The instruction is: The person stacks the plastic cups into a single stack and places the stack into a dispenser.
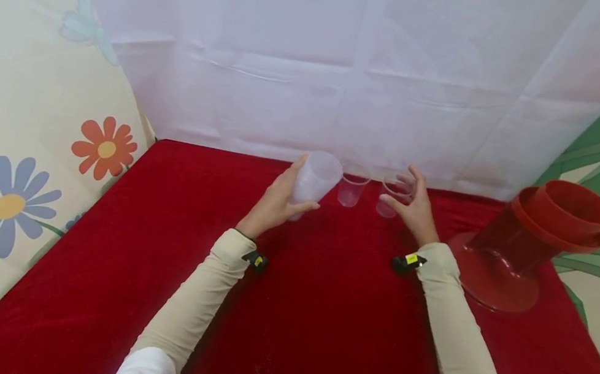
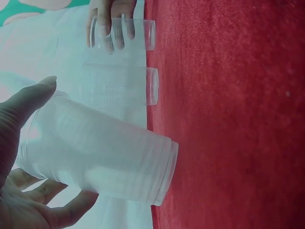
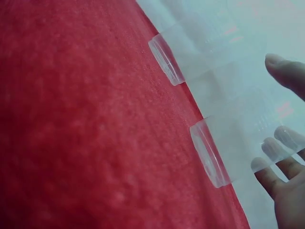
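Observation:
My left hand (image 1: 279,196) grips a tilted stack of nested clear plastic cups (image 1: 316,176), its thumb on one side and fingers round the other. In the left wrist view the stack (image 2: 105,148) slants with its base low over the red cloth. Two single clear cups stand upright on the cloth beyond it, a middle cup (image 1: 352,187) and a right cup (image 1: 387,204). Around the right cup my right hand (image 1: 413,207) is spread. Its fingertips (image 3: 271,148) show through that cup's clear wall in the right wrist view, while the thumb stands away from the wall.
A red plastic piece (image 1: 521,249) with a wide round base and a cup-like top leans at the right of the table. Red cloth (image 1: 317,325) covers the table. A white sheet (image 1: 292,56) hangs behind, close to the cups, with flowered cloth (image 1: 19,118) on both sides.

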Motion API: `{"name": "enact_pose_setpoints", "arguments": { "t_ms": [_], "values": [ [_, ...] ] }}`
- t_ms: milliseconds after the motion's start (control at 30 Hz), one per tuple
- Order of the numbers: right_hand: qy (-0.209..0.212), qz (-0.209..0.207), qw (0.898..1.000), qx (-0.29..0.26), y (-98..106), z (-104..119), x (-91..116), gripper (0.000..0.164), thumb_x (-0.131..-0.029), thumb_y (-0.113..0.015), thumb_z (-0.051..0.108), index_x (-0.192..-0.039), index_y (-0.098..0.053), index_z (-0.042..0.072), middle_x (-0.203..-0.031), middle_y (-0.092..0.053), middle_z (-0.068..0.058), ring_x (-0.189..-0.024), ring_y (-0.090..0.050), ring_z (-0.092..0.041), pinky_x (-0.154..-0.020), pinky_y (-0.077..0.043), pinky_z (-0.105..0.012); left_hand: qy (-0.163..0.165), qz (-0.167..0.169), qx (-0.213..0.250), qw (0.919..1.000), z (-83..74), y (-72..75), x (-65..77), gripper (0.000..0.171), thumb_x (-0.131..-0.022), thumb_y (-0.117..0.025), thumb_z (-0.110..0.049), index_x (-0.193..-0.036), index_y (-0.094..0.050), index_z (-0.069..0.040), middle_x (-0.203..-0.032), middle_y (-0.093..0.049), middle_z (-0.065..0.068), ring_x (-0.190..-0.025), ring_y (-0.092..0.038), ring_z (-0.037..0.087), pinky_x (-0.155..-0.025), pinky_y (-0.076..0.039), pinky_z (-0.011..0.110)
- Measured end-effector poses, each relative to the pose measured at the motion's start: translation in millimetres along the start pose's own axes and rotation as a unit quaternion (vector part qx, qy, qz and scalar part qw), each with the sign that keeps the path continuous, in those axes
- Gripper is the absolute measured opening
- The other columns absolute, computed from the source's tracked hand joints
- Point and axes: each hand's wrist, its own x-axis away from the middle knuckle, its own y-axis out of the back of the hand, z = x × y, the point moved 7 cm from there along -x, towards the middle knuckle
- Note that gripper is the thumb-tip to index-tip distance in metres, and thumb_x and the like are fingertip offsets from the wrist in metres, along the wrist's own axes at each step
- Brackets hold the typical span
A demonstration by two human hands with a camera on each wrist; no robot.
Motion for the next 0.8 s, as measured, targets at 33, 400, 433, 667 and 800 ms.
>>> {"name": "enact_pose_setpoints", "arguments": {
  "t_ms": [33,400,433,667,800],
  "values": [
    [0.001,-0.001,1.0,0.0,0.1,-0.5,-0.2,0.084,-0.087,-0.071,-0.007,-0.153,-0.019,-0.007,-0.142,-0.043,-0.037,-0.127,-0.045,-0.052,-0.102,-0.043,-0.047,0.0,0.0,0.001,1.0,0.2,0.0,-0.3,0.1,-0.084,-0.082,-0.022,-0.159,-0.018,-0.009,-0.147,-0.043,0.018,-0.121,-0.048,0.033,-0.096,-0.047,0.052],
    [-0.005,-0.006,1.0,-0.02,1.2,-2.3,-2.5,0.082,-0.087,-0.07,-0.009,-0.153,-0.02,-0.005,-0.141,-0.045,-0.036,-0.124,-0.05,-0.046,-0.094,-0.046,-0.026,0.003,0.0,-0.002,1.0,1.0,-1.0,-0.5,0.101,-0.084,-0.083,-0.024,-0.16,-0.017,-0.01,-0.149,-0.042,0.018,-0.121,-0.048,0.034,-0.095,-0.047,0.053],
    [-0.003,-0.005,1.0,-0.024,1.0,-1.5,-2.6,0.082,-0.087,-0.07,-0.009,-0.153,-0.02,-0.005,-0.141,-0.045,-0.036,-0.124,-0.049,-0.048,-0.093,-0.046,-0.024,0.005,0.001,-0.002,1.0,1.1,-1.1,-0.4,0.101,-0.085,-0.082,-0.024,-0.16,-0.016,-0.011,-0.149,-0.042,0.017,-0.121,-0.048,0.033,-0.095,-0.047,0.052],
    [0.002,0.001,0.999,-0.036,0.2,3.8,-3.0,0.082,-0.088,-0.07,-0.007,-0.153,-0.02,-0.004,-0.141,-0.046,-0.035,-0.12,-0.054,-0.04,-0.091,-0.044,-0.016,0.007,0.004,0.001,1.0,0.4,-1.0,-1.1,0.1,-0.085,-0.082,-0.023,-0.16,-0.017,-0.01,-0.147,-0.043,0.018,-0.12,-0.048,0.033,-0.094,-0.048,0.052],
    [0.008,0.008,0.999,-0.036,-0.2,5.5,-2.4,0.081,-0.088,-0.069,-0.007,-0.153,-0.02,-0.004,-0.141,-0.046,-0.035,-0.121,-0.052,-0.046,-0.091,-0.044,-0.015,0.013,0.006,0.0,0.9999,0.7,-0.7,0.0,0.1,-0.085,-0.082,-0.023,-0.16,-0.016,-0.011,-0.148,-0.042,0.017,-0.121,-0.048,0.033,-0.094,-0.048,0.052]
  ]
}}
